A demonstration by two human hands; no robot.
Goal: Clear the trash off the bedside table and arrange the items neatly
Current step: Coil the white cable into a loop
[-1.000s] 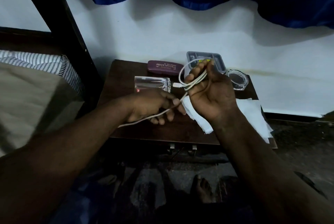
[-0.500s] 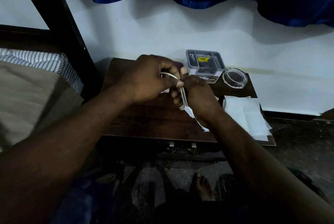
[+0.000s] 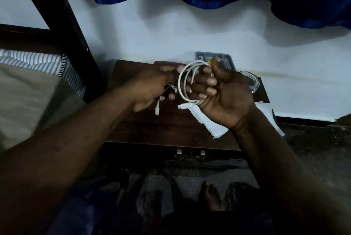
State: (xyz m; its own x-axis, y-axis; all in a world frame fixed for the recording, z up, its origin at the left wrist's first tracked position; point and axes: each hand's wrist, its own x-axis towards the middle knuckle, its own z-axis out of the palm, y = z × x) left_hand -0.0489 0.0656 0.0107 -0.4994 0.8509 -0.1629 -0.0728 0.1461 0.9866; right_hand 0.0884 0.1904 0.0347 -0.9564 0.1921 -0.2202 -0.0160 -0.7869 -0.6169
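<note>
We hold the white cable [image 3: 183, 83] above the worktop [image 3: 152, 126]. A second ago it ran loose. Now it lies in several loops round the curled fingers of our right hand [image 3: 224, 98], and our left hand [image 3: 152, 86] pinches the short remaining tail. We judge coiling nearly complete.

Your left forearm [image 3: 76, 140] and right forearm [image 3: 275, 158] show bare to the frame edge. Nails on your fingers [image 3: 210, 82] cut short. Well below the fingers: one bare foot [image 3: 210, 196].
</note>
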